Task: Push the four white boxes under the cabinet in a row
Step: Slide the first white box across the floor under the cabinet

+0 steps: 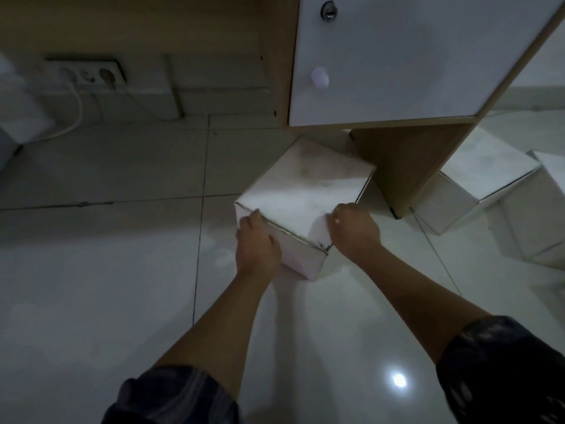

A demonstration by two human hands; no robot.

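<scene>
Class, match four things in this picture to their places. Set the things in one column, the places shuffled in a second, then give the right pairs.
Things
1 box
2 wall sockets
3 knob
4 keyhole

Places
A at the top of the white door
B on the floor, with the left hand and right hand on it
C far left, a white cable hanging from them
D on the white door, lower down

Pairs: 1-B, 2-C, 3-D, 4-A
</scene>
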